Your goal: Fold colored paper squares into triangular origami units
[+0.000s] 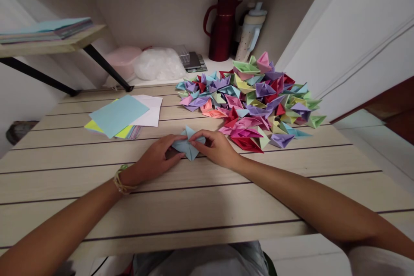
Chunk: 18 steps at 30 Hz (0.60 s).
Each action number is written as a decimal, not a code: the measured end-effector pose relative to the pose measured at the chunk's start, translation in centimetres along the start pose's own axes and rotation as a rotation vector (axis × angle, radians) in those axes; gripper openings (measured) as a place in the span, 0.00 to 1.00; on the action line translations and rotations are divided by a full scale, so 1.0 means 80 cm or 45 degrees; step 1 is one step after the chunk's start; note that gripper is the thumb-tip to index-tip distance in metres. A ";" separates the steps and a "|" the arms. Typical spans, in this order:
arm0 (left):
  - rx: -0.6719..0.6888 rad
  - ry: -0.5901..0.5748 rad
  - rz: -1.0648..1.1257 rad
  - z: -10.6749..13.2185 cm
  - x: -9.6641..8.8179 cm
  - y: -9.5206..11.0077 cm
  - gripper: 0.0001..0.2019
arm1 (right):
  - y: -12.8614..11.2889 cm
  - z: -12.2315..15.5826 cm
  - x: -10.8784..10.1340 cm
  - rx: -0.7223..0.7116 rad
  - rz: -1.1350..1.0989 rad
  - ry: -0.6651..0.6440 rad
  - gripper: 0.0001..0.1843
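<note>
Between my hands, a light blue folded paper lies just above or on the slatted table, its pointed flaps spread like a four-pointed star. My left hand grips its left side, thumb below and fingers above. With thumb and forefinger, my right hand pinches a flap near its centre and right side. Close beyond my right hand spreads a big heap of folded paper boats in many colours. A stack of flat paper sheets, blue on top with yellow and white ones under it, lies to the left.
A small raised shelf with black legs holds more paper sheets at the left. Along the back stand a dark red jug, a pale tumbler, a white plastic bag and a pink container. The table has dark grooves.
</note>
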<state>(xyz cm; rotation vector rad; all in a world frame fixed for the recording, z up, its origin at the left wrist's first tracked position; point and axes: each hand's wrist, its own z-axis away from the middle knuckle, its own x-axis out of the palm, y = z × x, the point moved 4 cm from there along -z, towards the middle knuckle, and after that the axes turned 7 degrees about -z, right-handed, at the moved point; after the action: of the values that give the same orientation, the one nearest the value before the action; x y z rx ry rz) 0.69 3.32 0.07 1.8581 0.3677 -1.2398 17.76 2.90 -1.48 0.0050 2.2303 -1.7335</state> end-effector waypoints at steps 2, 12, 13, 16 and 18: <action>-0.003 0.002 0.002 0.000 0.000 0.000 0.21 | 0.000 0.000 0.000 -0.011 0.006 0.002 0.12; -0.001 0.012 -0.003 -0.001 -0.001 0.002 0.20 | 0.002 0.000 -0.001 -0.010 0.010 -0.032 0.13; -0.001 0.010 0.000 -0.001 -0.001 0.002 0.20 | 0.001 0.000 0.000 -0.008 0.014 -0.037 0.14; -0.001 0.002 0.008 -0.001 0.000 0.001 0.20 | 0.000 0.000 0.000 -0.009 0.029 -0.043 0.14; -0.001 -0.002 0.014 -0.001 0.000 0.001 0.20 | -0.001 0.001 0.000 -0.005 0.034 -0.046 0.14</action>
<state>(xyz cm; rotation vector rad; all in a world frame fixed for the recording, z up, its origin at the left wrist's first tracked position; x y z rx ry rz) 0.80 3.37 0.16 1.8560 0.3567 -1.2338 17.77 2.83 -1.41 0.0021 2.1982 -1.7017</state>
